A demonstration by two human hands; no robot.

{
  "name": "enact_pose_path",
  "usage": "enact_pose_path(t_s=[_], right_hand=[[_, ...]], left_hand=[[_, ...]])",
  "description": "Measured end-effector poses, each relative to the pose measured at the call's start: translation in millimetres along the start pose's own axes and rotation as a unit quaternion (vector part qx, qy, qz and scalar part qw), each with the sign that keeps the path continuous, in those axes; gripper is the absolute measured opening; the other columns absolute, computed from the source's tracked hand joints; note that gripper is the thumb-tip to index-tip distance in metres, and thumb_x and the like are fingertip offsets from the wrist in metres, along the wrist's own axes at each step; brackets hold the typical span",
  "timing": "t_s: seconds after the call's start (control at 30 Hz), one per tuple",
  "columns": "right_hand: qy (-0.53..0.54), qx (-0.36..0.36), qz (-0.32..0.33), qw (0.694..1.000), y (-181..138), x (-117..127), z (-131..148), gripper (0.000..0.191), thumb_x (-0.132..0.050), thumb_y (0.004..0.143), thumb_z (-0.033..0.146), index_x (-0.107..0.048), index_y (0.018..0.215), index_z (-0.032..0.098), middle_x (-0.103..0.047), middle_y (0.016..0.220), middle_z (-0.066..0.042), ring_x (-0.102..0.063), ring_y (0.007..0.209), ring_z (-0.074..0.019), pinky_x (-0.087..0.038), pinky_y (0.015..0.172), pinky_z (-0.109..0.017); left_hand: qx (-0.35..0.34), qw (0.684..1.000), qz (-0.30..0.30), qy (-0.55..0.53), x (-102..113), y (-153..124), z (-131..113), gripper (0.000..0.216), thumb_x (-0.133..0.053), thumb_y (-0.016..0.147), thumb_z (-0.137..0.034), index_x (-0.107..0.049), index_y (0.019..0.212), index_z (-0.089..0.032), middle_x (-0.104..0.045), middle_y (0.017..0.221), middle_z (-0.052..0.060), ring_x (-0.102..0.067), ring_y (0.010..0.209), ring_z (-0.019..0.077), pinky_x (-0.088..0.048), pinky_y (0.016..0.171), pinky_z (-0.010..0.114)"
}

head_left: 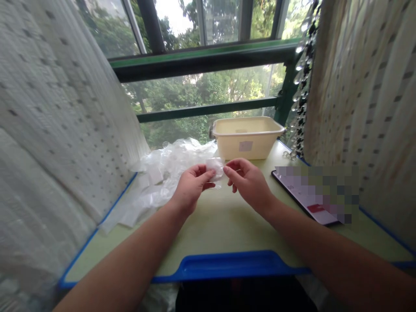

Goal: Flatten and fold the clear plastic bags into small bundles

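Note:
Between my hands, over the middle of the table, is a small clear plastic bag (215,164) with something whitish showing through. My left hand (193,184) pinches its left side between thumb and fingers. At the bag's right edge, my right hand (245,180) has its thumb and forefinger pressed together; they seem to grip the edge, the other fingers curled. A heap of clear plastic bags (182,158) lies left of and behind my left hand, with a few flat whitish pieces among them.
A cream plastic bin (247,134) with a small label stands at the back of the pale table (224,234), which has a blue rim. On the right lies a tablet or phone (305,197), partly pixelated. Curtains (65,108) hang on both sides, with a bead string (297,99) at right.

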State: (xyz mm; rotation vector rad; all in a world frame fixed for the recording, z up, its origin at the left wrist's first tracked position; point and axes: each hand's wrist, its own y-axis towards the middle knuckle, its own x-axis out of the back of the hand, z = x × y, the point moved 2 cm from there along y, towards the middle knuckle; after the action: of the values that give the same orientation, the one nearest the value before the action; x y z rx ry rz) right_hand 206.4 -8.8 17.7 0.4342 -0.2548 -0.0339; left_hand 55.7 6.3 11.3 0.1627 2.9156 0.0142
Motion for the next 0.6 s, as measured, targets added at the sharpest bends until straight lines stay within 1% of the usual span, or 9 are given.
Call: enact_pose_path(t_s=[0.07, 0.13, 0.2, 0.27, 0.33, 0.47, 0.53, 0.6], right_hand=[[-0.08, 0.068, -0.025, 0.994, -2.6, 2.0, 4.2, 0.019, -0.057, 0.077, 0.034, -0.055, 0.082, 0.016, -0.054, 0.065, 0.001, -0.048, 0.052, -0.0084, -0.04, 0.047, -0.02], [-0.141, 0.115, 0.006, 0.983, -5.8, 0.2, 6.2, 0.014, -0.058, 0.076, 0.031, -0.057, 0.075, 0.017, -0.051, 0.058, 0.002, -0.044, 0.051, -0.0077, -0.038, 0.049, -0.019], [-0.166, 0.126, 0.051, 0.977, -8.4, -3.5, 5.8, 0.015, -0.058, 0.076, 0.031, -0.06, 0.071, 0.016, -0.051, 0.054, 0.003, -0.044, 0.049, -0.0075, -0.035, 0.048, -0.019], [-0.174, 0.117, 0.068, 0.975, -9.7, -6.1, 4.7, 0.018, -0.058, 0.076, 0.033, -0.063, 0.072, 0.017, -0.053, 0.053, 0.002, -0.045, 0.048, -0.0077, -0.034, 0.048, -0.019], [-0.172, 0.091, 0.068, 0.978, -9.7, -7.1, 3.7, 0.02, -0.057, 0.076, 0.036, -0.066, 0.074, 0.017, -0.054, 0.051, 0.002, -0.047, 0.047, -0.0082, -0.035, 0.047, -0.019], [-0.134, 0.037, 0.073, 0.988, -8.8, -6.6, 3.8, 0.023, -0.053, 0.08, 0.035, -0.067, 0.074, 0.018, -0.055, 0.048, 0.003, -0.049, 0.04, -0.0082, -0.037, 0.046, -0.019], [-0.132, 0.032, 0.065, 0.989, -8.5, -6.0, 5.1, 0.024, -0.052, 0.08, 0.036, -0.067, 0.073, 0.018, -0.056, 0.048, 0.003, -0.049, 0.039, -0.0084, -0.036, 0.045, -0.02], [-0.156, 0.04, 0.044, 0.986, -8.1, -5.3, 6.7, 0.025, -0.053, 0.079, 0.037, -0.066, 0.069, 0.018, -0.055, 0.048, 0.002, -0.049, 0.041, -0.0088, -0.035, 0.046, -0.02]], left_hand=[[0.012, 0.999, -0.02, -0.031, 0.9, 1.2, 0.2, 0.023, -0.074, 0.063, -0.023, -0.061, 0.08, -0.014, -0.063, 0.077, 0.001, -0.059, 0.066, 0.0087, -0.049, 0.058, 0.019], [0.017, 0.998, -0.034, -0.057, 1.5, 2.5, 0.7, 0.024, -0.075, 0.061, -0.022, -0.06, 0.078, -0.014, -0.062, 0.076, 0.0, -0.058, 0.065, 0.0083, -0.049, 0.058, 0.019], [0.014, 0.997, -0.031, -0.07, 0.7, 2.9, 1.3, 0.024, -0.075, 0.061, -0.022, -0.058, 0.077, -0.014, -0.061, 0.074, -0.001, -0.058, 0.064, 0.0081, -0.05, 0.059, 0.019], [0.005, 0.997, -0.017, -0.074, -1.3, 2.3, 1.5, 0.023, -0.074, 0.063, -0.023, -0.057, 0.076, -0.014, -0.06, 0.072, -0.002, -0.058, 0.062, 0.0075, -0.05, 0.06, 0.02], [-0.007, 0.997, -0.007, -0.075, -3.8, 0.9, 1.4, 0.023, -0.073, 0.064, -0.024, -0.056, 0.075, -0.014, -0.059, 0.07, -0.003, -0.057, 0.061, 0.0069, -0.05, 0.061, 0.02], [-0.017, 0.997, 0.004, -0.076, -7.3, -2.0, 1.0, 0.023, -0.073, 0.064, -0.026, -0.056, 0.074, -0.014, -0.059, 0.069, -0.004, -0.057, 0.064, 0.007, -0.05, 0.068, 0.023], [-0.018, 0.997, 0.006, -0.07, -7.4, -3.0, 0.8, 0.023, -0.073, 0.064, -0.027, -0.057, 0.074, -0.014, -0.059, 0.069, -0.004, -0.057, 0.065, 0.0074, -0.05, 0.071, 0.025], [-0.024, 0.998, 0.012, -0.058, -7.1, -3.6, 0.8, 0.023, -0.073, 0.064, -0.028, -0.057, 0.075, -0.014, -0.059, 0.071, -0.004, -0.058, 0.066, 0.0081, -0.05, 0.071, 0.026]])
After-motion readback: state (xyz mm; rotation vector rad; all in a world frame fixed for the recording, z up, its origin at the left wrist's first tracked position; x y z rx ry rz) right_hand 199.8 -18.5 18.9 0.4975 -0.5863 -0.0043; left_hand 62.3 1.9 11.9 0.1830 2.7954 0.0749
